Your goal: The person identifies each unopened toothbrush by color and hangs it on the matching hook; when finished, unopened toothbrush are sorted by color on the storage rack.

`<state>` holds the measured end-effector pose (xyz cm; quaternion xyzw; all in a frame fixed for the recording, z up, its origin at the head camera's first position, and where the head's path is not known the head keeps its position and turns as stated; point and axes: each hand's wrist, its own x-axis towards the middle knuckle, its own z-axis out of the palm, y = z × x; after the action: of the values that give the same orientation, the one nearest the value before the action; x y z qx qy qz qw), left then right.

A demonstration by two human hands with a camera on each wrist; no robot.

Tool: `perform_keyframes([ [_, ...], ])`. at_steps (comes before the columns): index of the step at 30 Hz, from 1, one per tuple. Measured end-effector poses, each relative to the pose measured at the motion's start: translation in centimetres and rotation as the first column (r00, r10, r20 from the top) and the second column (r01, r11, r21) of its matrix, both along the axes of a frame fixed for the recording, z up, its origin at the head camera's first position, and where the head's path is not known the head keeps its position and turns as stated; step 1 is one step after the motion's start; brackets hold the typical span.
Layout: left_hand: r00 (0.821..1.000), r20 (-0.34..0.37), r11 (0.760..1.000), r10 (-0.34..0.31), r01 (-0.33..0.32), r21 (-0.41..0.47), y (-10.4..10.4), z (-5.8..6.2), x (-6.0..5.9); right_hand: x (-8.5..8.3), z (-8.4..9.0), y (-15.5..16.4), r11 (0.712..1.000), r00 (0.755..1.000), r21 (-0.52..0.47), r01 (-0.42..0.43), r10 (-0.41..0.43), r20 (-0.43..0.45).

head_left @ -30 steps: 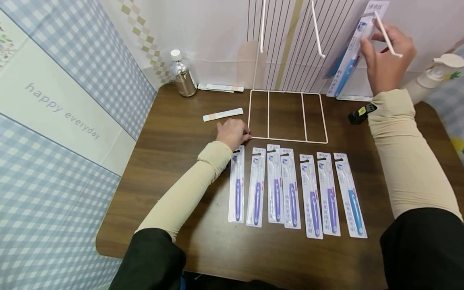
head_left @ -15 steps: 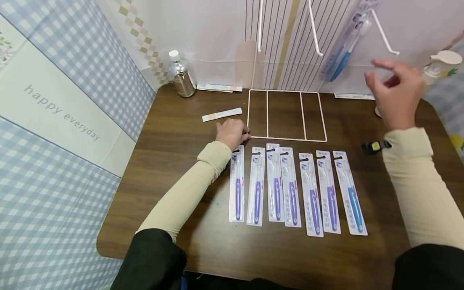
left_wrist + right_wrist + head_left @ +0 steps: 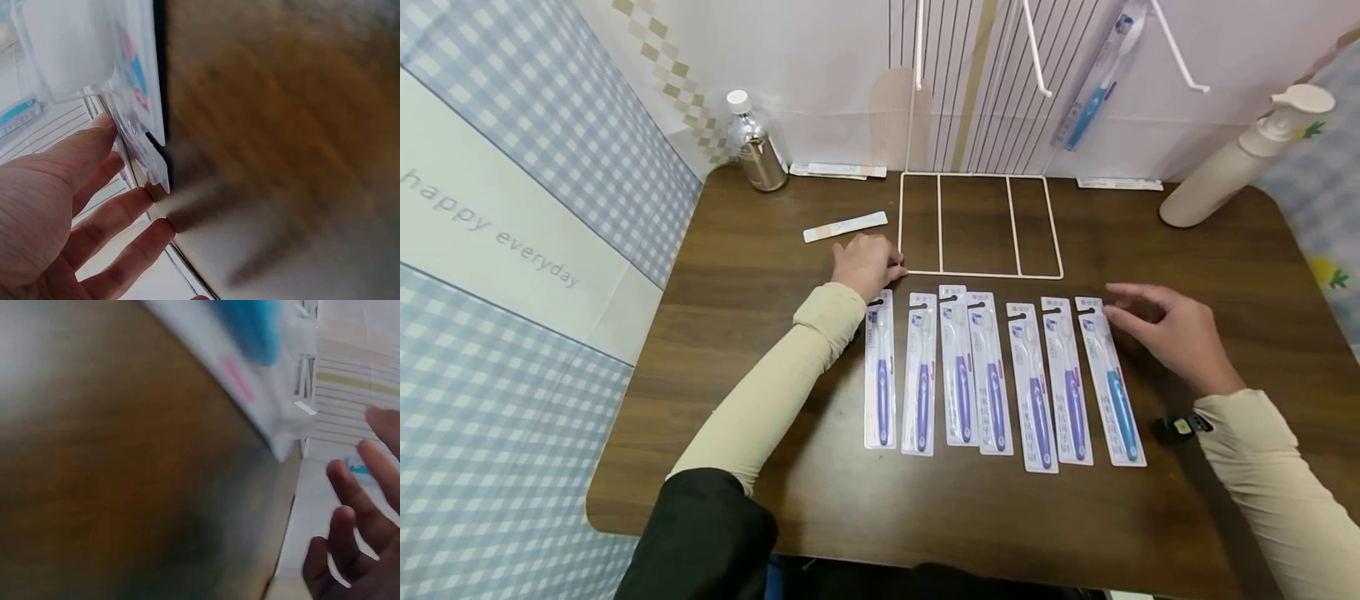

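Several packaged toothbrushes lie side by side on the brown table (image 3: 760, 333), most purple (image 3: 958, 375) and the rightmost one blue (image 3: 1111, 383). My right hand (image 3: 1131, 308) hovers open over the top of the blue pack, fingers spread and holding nothing. In the blurred right wrist view its fingers (image 3: 350, 519) are beside that pack (image 3: 250, 344). My left hand (image 3: 880, 265) rests on the table at the front left corner of the white wire rack (image 3: 981, 273). Its fingers (image 3: 112, 209) lie fairly straight. One blue toothbrush pack (image 3: 1093, 83) hangs on a rack hook.
A silver bottle (image 3: 752, 146) stands at the back left and a cream pump bottle (image 3: 1232, 162) at the back right. A flat pale strip (image 3: 845, 227) lies left of the rack, and others lie along the back wall (image 3: 835, 170). Checked panels wall off the left side.
My right hand let go of the blue pack, leaving it hanging on the hook, then came down to the rightmost pack on the table. My left hand stayed put.
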<state>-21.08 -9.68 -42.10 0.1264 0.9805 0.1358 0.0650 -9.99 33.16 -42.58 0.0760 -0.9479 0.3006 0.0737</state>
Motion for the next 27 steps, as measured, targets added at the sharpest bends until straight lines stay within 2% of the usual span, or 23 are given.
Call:
perform_keyframes([
  [3,1.0,0.003,1.0,0.002,-0.002,0.004,0.0,0.2,-0.1,0.7,-0.5,0.7,0.996,0.994,0.073,-0.043,0.035,0.106],
  [5,1.0,0.005,1.0,0.007,-0.007,0.004,0.0,0.3,-0.2,0.8,-0.8,1.0,0.99,0.988,0.112,-0.08,0.064,0.138],
  [8,1.0,0.001,1.0,0.012,-0.012,0.006,0.0,0.5,-0.2,0.8,-1.2,1.2,0.983,0.986,0.141,-0.119,0.1,0.134],
  [13,1.0,-0.004,1.0,0.015,-0.015,0.016,0.0,0.6,-0.3,0.6,-1.6,1.3,0.984,0.989,0.13,-0.121,0.108,0.101],
  [18,1.0,0.01,1.0,0.019,-0.02,0.017,-0.2,0.5,-0.2,0.6,-1.7,1.4,0.987,0.988,0.109,-0.121,0.11,0.106],
  [21,1.0,0.011,1.0,0.018,-0.019,0.022,-0.1,0.4,-0.1,0.6,-1.2,1.3,0.992,0.988,0.072,-0.102,0.093,0.122],
  [24,1.0,0.008,1.0,0.016,-0.016,0.024,-0.1,0.3,0.0,0.5,0.1,1.0,0.996,0.99,0.007,-0.086,0.085,0.108],
  [27,1.0,0.013,1.0,0.013,-0.013,0.021,0.0,0.2,0.2,0.4,2.1,0.4,0.996,0.996,-0.03,-0.087,0.087,-0.004],
])
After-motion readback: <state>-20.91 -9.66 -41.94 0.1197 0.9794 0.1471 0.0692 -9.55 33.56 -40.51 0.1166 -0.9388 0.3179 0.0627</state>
